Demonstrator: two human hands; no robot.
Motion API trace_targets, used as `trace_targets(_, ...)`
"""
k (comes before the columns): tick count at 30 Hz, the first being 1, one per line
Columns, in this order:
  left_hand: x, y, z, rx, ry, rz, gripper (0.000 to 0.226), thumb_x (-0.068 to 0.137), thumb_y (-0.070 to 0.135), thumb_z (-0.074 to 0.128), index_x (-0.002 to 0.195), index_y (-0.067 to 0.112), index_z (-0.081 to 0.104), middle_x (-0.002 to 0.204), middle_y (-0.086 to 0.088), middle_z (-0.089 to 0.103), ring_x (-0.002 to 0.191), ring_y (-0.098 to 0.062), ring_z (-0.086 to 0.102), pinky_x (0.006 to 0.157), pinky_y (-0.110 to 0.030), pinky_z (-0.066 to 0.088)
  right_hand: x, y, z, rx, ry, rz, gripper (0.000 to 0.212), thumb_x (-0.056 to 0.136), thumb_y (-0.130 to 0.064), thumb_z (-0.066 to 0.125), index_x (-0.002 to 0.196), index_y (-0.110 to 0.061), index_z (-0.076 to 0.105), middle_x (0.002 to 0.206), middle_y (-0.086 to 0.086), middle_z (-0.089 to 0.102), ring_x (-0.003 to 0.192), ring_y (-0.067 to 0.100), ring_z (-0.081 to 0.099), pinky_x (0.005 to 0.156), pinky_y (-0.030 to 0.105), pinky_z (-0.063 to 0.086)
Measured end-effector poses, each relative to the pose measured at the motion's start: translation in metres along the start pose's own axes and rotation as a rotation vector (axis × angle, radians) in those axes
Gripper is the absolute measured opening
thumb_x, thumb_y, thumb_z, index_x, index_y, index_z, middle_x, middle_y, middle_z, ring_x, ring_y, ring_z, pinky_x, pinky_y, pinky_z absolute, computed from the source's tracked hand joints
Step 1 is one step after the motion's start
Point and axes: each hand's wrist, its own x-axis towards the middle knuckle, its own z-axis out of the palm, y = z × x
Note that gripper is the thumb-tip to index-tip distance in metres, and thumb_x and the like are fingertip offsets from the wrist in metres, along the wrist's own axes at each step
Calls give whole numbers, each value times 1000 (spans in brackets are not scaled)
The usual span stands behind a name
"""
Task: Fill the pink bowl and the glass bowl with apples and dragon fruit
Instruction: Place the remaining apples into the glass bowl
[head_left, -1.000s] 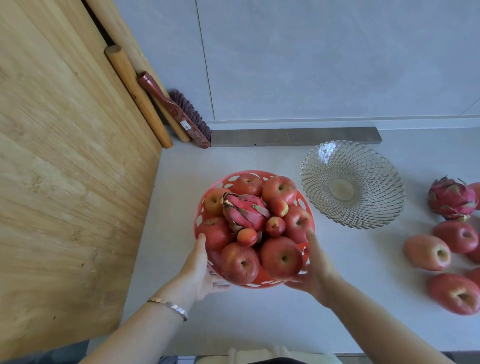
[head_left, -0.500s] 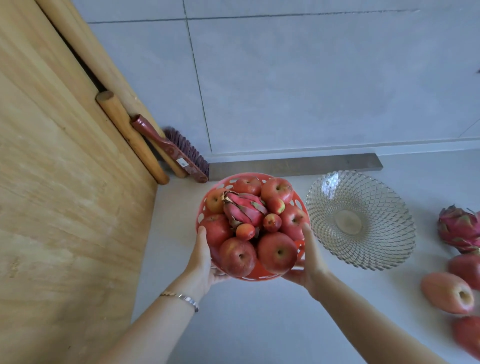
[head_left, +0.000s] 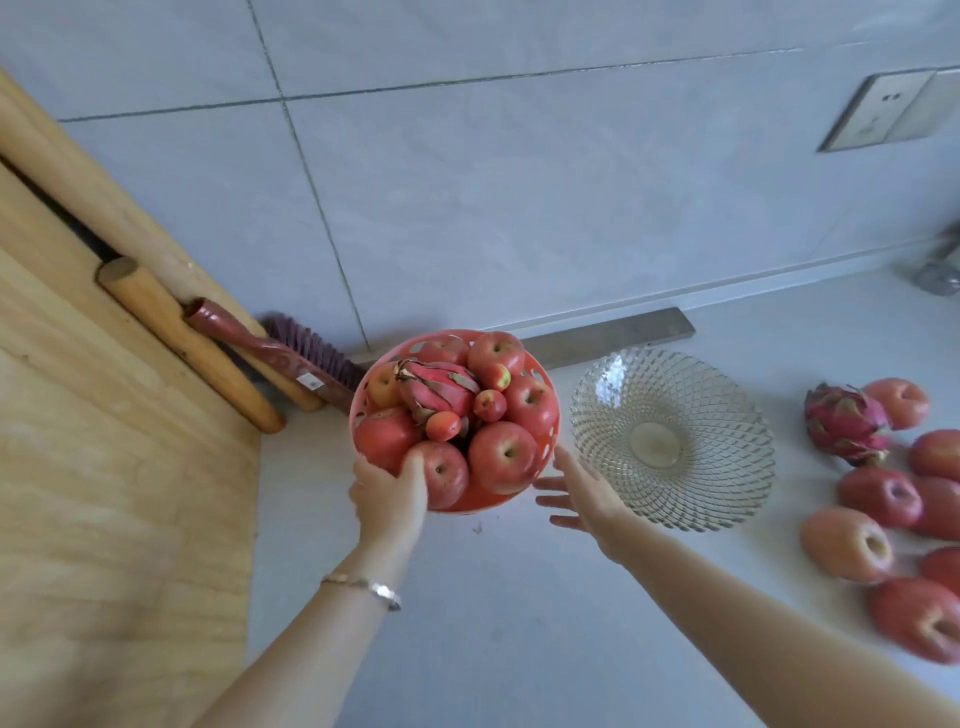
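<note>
Left hand (head_left: 387, 499) kept a holding grip on the near rim of the pink bowl (head_left: 483, 503). It was heaped with apples (head_left: 504, 454) and a dragon fruit (head_left: 436, 387), just left of the glass bowl (head_left: 670, 441). The right hand (head_left: 582, 493) had a wide grip, fingers spread.

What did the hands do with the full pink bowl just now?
The right hand let go of the pink bowl and now hangs open beside it. The left hand still grips the near rim alone, and the bowl has gone farther from the person, toward the wall. The glass bowl stayed empty; the loose apples and dragon fruit stayed on the counter.
</note>
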Motion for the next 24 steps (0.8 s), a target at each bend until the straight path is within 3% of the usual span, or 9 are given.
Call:
trace_targets(3,-48,7,13,175,156,592,57,77,12,61,128,0,41,128,-21,43,119,-35,37,100,-44,34,-19,7,-21,-205,23,-53,22,95,-29,46,107,-13,53,103,5,67,89,18,62,82,33,50)
trace_targets(5,-70,10,31,135,14,822,38,75,3,62,111,0,53,109,-12,49,103,-25,43,93,-31,35,-32,11,-38,-294,20,-88,14,93,-21,50,102,-14,56,96,3,67,82,15,61,72,25,48)
trace_targets(6,-83,12,44,110,-123,813,28,76,1,61,103,4,55,101,-5,50,94,-21,46,87,-26,38,-42,16,-52,-311,34,-103,14,92,-19,50,103,-13,57,94,3,66,80,15,61,68,23,46)
trace_targets(9,-107,17,81,200,-492,476,8,84,10,54,88,16,52,80,8,51,73,-10,51,61,-13,38,-62,23,-88,-323,95,-126,17,92,-15,51,107,-11,58,92,3,66,81,16,61,65,22,46)
trace_targets(12,-127,13,127,250,-668,59,3,84,19,51,83,17,52,73,4,49,66,-15,50,54,-22,34,-77,34,-132,-333,147,-158,15,90,-14,53,105,-12,58,90,3,67,81,17,63,68,25,47)
trace_targets(16,-140,-1,183,121,-565,-192,34,86,23,53,115,10,41,81,3,45,68,-16,48,58,-25,40,-82,44,-199,-372,187,-213,16,90,-15,55,104,-12,60,86,1,68,78,17,64,71,27,51)
trace_targets(19,-147,-6,229,-71,-440,-304,43,87,16,52,125,4,36,104,-9,48,76,-27,55,52,-30,45,-78,50,-261,-479,204,-284,8,87,-21,58,94,-24,61,91,2,72,83,18,68,82,35,53)
trace_targets(21,-141,-11,243,-194,-324,-339,42,89,9,47,128,0,35,110,-18,50,70,-31,57,49,-31,46,-73,52,-285,-533,212,-339,8,87,-22,59,92,-27,60,88,-3,70,83,14,66,81,29,52)
trace_targets(24,-144,-16,270,-355,-146,-349,34,90,5,41,123,1,37,101,-23,57,55,-25,55,42,-28,47,-65,54,-332,-721,200,-429,18,87,-24,58,104,-22,62,89,-10,62,83,10,59,76,16,41)
